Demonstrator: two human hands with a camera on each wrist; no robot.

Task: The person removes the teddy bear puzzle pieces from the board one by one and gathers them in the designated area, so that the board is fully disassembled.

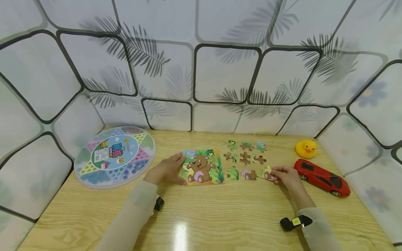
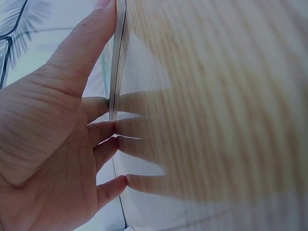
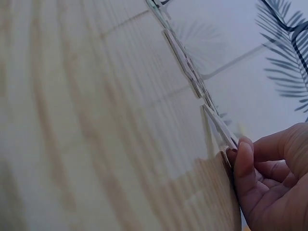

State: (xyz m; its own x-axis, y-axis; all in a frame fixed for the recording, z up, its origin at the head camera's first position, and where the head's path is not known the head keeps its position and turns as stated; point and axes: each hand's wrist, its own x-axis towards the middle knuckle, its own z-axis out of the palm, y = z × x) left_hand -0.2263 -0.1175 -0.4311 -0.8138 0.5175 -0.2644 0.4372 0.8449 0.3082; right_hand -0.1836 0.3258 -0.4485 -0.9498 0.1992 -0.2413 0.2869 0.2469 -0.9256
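Note:
A square picture board (image 1: 201, 169) with a brown bear on it lies on the table. My left hand (image 1: 171, 169) rests along its left side, thumb at the near corner and fingers reaching towards the far corner. In the left wrist view, the spread fingertips (image 2: 111, 190) of that hand come down at the table. My right hand (image 1: 286, 176) pinches a jigsaw puzzle piece (image 1: 267, 172) between thumb and fingers. One side of the piece (image 3: 220, 126) is tipped up from the table in the right wrist view. It sits at the near right of several spread-out bear puzzle pieces (image 1: 245, 158).
A round Chinese checkers set (image 1: 146, 150) lies at the left. At the right are a yellow rubber duck (image 1: 305, 149) and a red toy car (image 1: 323, 178), the car close beside my right hand. Patterned fabric walls (image 1: 220, 76) enclose the wooden table (image 1: 226, 216) at the back and sides.

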